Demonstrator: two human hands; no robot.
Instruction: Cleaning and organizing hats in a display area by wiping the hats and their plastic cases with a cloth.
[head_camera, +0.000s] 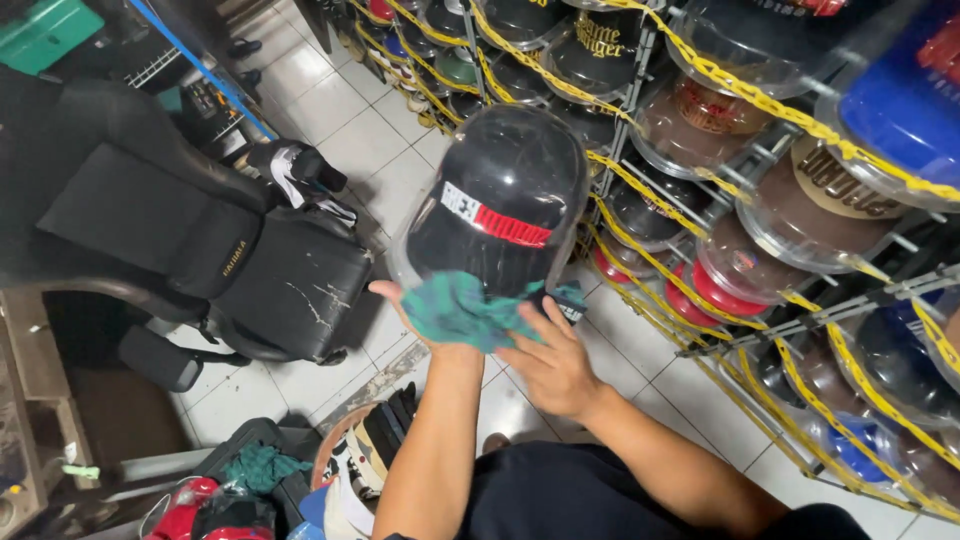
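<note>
We have a black cap sealed inside a clear plastic dome case (505, 195), raised in front of us above the tiled floor (340, 130) and just left of the wire display rack (800, 300) that is crowded with similar capped domes. Our left hand (425, 315) props the case from underneath with the palm spread wide, a green cloth (460, 310) lying between palm and plastic, so the hold is a flat support and not a closed clasp. Our right hand (555, 365) sits at the lower right edge with fingers loosely extended against the cloth and the case's rim; whether any finger actually hooks the rim we cannot tell. The main risk, as we judge it, is slippage: smooth plastic resting on cloth over an open palm could slide off and drop onto the hard tiles, cracking the dome. A second risk is the rack alongside, where a swing to the right could knock a neighbouring dome loose from its wire cradle or snag the yellow tape (640, 190) strung across the shelves. Below us, a black office chair (250, 270) and a pile of caps and bags (300, 480) crowd the floor, leaving poor footing should we step back.
</note>
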